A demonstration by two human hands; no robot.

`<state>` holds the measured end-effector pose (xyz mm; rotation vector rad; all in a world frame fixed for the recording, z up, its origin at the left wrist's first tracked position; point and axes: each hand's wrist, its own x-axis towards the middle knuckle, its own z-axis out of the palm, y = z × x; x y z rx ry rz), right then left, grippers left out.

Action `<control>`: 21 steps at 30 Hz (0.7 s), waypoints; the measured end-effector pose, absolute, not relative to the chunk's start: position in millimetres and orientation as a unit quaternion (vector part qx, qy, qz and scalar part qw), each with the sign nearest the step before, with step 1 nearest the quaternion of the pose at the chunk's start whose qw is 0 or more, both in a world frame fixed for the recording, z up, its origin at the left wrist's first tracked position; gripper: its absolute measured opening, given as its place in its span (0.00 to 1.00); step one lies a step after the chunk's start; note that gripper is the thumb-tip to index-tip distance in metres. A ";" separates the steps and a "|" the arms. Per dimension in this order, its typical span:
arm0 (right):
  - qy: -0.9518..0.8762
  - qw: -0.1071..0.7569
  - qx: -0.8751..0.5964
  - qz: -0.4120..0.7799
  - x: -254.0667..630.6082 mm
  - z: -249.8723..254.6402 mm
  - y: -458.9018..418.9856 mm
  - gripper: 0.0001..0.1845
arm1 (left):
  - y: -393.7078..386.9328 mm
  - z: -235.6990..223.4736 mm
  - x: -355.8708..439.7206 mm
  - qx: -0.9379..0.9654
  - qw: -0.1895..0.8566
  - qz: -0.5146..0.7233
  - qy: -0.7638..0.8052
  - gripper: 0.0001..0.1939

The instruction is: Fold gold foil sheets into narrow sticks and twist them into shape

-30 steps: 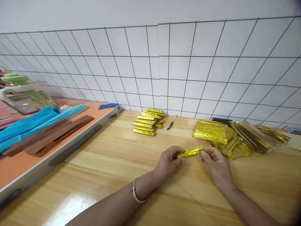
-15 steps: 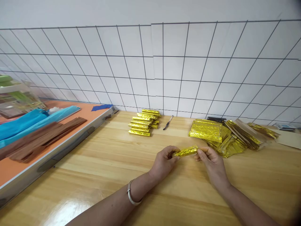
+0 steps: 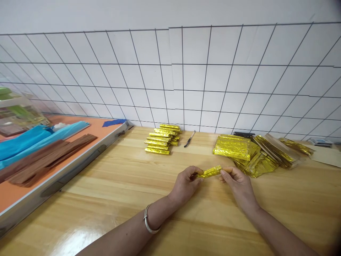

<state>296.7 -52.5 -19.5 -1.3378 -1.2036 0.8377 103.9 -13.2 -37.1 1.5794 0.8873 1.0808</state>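
Observation:
Between my two hands, just above the wooden table (image 3: 128, 209), is a narrow folded strip of shiny gold foil (image 3: 211, 172). My left hand (image 3: 186, 183) pinches its left end, and my right hand (image 3: 237, 183) grips the right end with thumb and fingers. A stack of similar gold foil strips (image 3: 157, 145) lies beyond my left hand, near the wall. Past my right hand is a pile of flat gold foil sheets (image 3: 231, 147), some with a clear plastic edge.
A pen (image 3: 189, 139) lies between the stack and the pile. On the left, an orange board (image 3: 106, 133) with a raised edge bears blue crepe paper (image 3: 64, 133), brown crepe paper (image 3: 53, 156) and a clear container (image 3: 21, 110). The tiled wall (image 3: 194, 81) bounds the table's back.
The view has turned slightly to the right, so everything sits further left. Both hands keep hold of the gold foil strip, with only small finger shifts.

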 end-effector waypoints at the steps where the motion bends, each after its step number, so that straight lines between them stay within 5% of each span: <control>1: -0.509 0.545 -0.565 0.354 296.5 -19.7 -52.5 0.14 | -13.6 -37.1 103.9 0.656 0.489 0.444 0.365 0.07; 13: -0.550 0.539 -0.549 0.327 287.7 -3.0 -61.0 0.11 | -22.9 -28.7 107.7 0.634 0.556 0.423 0.332 0.06; 21: -0.703 0.505 -0.484 0.127 281.6 8.5 -71.3 0.06 | -27.8 -17.4 106.4 0.689 0.501 0.410 0.327 0.08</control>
